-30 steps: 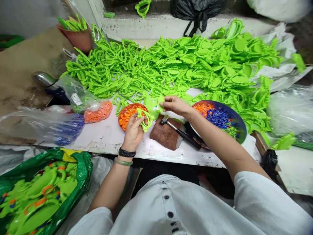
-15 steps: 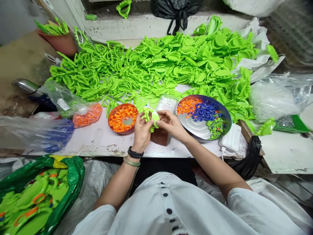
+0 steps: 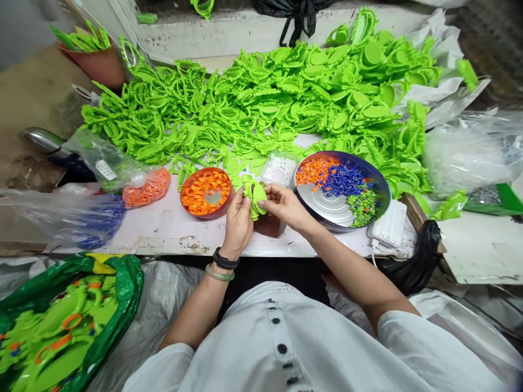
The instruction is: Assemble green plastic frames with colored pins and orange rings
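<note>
Between both hands, over the near part of the table, is a green plastic frame piece (image 3: pixel 249 189) with a flat green oval plate (image 3: pixel 259 197) against it. My left hand (image 3: pixel 239 220) grips the frame piece from the left, thumb and fingers closed. From the right, my right hand (image 3: pixel 285 206) pinches the oval plate's edge between thumb and fingers. A round tin of orange rings (image 3: pixel 227 202) stands just left of my left hand. Right of my right hand is a larger round tin (image 3: pixel 327 209) holding small orange, blue and green pieces. Whether plate and frame are joined, I cannot tell.
A large heap of green plastic parts (image 3: pixel 286 103) covers the table's back. A clear box of white pieces (image 3: pixel 279 169) stands behind my hands. Bags of orange pieces (image 3: pixel 147 188) and blue pieces (image 3: pixel 102 220) lie left. A green sack (image 3: pixel 128 294) of assembled parts sits lower left.
The oval plate, bright with glare and turned apart before, now lies closer against the frame piece, tilted. Both hands keep their grip. The view has shifted slightly.
</note>
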`<state>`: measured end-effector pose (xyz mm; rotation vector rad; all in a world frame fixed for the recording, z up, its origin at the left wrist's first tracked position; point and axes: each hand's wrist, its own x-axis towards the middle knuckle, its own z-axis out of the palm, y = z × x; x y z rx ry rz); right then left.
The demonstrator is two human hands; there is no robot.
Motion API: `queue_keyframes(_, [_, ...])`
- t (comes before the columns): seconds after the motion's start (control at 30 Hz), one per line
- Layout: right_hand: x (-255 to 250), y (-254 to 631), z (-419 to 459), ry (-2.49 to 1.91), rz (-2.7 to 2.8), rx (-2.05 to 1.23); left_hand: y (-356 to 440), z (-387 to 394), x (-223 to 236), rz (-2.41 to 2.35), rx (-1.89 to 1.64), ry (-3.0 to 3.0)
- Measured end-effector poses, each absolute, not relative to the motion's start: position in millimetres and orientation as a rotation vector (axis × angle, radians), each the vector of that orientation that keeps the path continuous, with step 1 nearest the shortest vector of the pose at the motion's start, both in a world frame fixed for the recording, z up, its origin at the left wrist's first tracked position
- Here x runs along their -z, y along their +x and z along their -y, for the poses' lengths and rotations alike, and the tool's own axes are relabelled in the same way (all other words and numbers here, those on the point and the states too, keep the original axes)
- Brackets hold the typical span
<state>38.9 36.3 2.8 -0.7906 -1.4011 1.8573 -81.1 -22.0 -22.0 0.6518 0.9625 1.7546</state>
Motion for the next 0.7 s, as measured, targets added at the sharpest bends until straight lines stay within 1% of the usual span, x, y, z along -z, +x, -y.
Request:
queue_keyframes(0.27, [-3.8, 39.4, -35.2, -0.806, 1.361, -1.903, -80.9, 24.7, 39.0, -1.152, -1.785, 0.884])
queue_keyframes(0.47, [-4.0, 38.9, -33.4, -0.867, 1.381, -1.865, -80.7, 32.0, 37.3, -1.363, -1.778, 1.004])
queue_keyframes(0.57, [-2.8, 38.9, -30.9, -1.007, 1.532, -1.649, -77.5, 32.9, 37.9, -1.403, -1.771, 1.005])
queue_keyframes(0.7, [3.1, 32.6, -19.7, -1.128, 1.849, -1.038, -72.9, 30.3, 45.1, -1.403, -1.808, 0.93])
